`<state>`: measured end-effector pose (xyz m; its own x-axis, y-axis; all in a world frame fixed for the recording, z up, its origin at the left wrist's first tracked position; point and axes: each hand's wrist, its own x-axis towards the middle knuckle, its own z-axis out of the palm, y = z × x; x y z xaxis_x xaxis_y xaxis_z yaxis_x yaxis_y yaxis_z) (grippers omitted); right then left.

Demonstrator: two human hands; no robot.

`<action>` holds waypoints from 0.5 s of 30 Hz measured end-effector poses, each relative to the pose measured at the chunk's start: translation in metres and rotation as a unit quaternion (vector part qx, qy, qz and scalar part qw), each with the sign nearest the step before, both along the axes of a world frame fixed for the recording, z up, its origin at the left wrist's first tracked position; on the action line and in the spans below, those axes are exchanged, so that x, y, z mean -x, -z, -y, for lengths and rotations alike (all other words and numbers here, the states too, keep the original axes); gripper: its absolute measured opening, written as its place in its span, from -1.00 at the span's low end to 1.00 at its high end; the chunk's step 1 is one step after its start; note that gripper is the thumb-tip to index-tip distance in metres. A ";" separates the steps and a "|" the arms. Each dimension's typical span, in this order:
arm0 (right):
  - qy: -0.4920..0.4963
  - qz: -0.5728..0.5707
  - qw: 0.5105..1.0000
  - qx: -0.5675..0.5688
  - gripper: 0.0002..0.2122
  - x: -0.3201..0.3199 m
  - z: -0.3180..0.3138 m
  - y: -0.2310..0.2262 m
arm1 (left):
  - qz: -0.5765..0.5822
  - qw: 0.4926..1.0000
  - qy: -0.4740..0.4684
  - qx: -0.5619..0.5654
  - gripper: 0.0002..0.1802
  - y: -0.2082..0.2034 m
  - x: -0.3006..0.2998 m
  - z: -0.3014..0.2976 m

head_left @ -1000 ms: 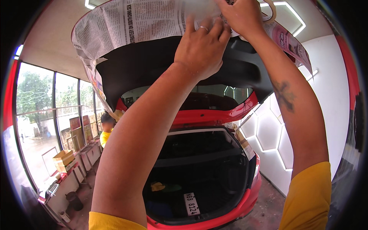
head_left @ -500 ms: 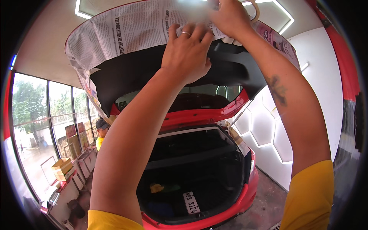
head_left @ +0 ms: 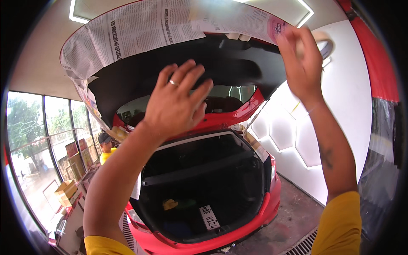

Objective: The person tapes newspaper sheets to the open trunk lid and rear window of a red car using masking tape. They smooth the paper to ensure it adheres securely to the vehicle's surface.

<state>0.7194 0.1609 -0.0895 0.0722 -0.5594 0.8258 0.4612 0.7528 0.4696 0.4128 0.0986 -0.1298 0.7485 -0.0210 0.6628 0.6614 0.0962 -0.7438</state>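
Observation:
The raised tailgate (head_left: pixel 140 78) of a red hatchback fills the upper view, its black inner panel facing me. Newspaper sheets (head_left: pixel 142 27) cover its edge along the top and down the left side. My left hand (head_left: pixel 176 97) is in front of the black panel, fingers spread, holding nothing; a ring shows on one finger. Near the right end of the papered edge, my right hand (head_left: pixel 304 70) is closed around a roll of masking tape (head_left: pixel 327 46), which sticks out beyond the fingers. Both are slightly blurred.
Below lies the open boot (head_left: pixel 170 182), with a licence plate (head_left: pixel 208 217) and a yellow item (head_left: pixel 170 205) inside. A person (head_left: pixel 105 146) in a cap stands beyond the car's left side. Cardboard boxes (head_left: pixel 66 191) sit by the windows. A white wall (head_left: pixel 340 106) with lit hexagons is at right.
My left hand has dropped away from the newspaper, down and left. My right hand has moved right and lower with the tape roll. The view has shifted slightly.

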 end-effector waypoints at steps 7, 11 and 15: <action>-0.247 0.240 0.807 0.480 -0.17 -0.056 -0.016 0.135 | 0.116 0.947 0.210 0.215 -0.70 0.047 -0.098 -0.018; -0.447 0.388 0.719 0.365 -0.04 -0.086 -0.047 0.125 | 0.302 0.831 0.361 0.297 -0.62 0.057 -0.164 -0.018; -0.385 0.439 0.738 0.339 -0.02 -0.119 -0.057 0.112 | 0.214 0.909 0.266 0.241 -0.44 0.059 -0.226 0.000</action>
<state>0.8381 0.2180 -0.2010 -0.5765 -0.0693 0.8142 -0.4840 0.8318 -0.2719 0.6390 0.0989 -0.1893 0.3896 0.0652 0.9187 0.7572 -0.5905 -0.2792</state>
